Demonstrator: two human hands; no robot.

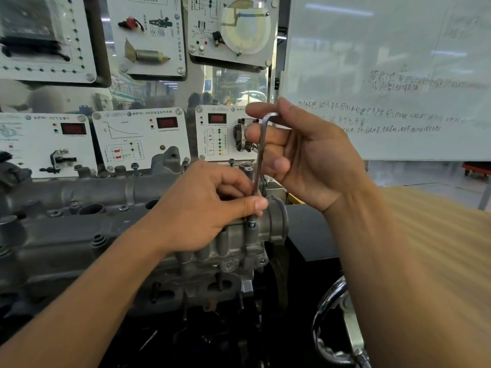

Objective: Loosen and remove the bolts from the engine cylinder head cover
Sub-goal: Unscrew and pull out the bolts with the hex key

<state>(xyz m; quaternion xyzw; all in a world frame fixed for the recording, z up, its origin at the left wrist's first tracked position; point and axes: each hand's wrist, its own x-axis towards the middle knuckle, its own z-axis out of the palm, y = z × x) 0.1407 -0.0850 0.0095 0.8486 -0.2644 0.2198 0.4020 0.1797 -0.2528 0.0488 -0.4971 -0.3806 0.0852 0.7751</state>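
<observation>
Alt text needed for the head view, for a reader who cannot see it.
A person's right hand holds an L-shaped hex key upright on a bolt of the grey engine cover, while the left hand pinches its lower end. Training panels and a whiteboard stand behind.

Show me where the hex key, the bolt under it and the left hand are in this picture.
hex key (261, 150): head view, middle of its long upright shaft.
bolt (252, 221): head view, its head, just below the thumb tip.
left hand (210, 205): head view, back of the hand.
</observation>
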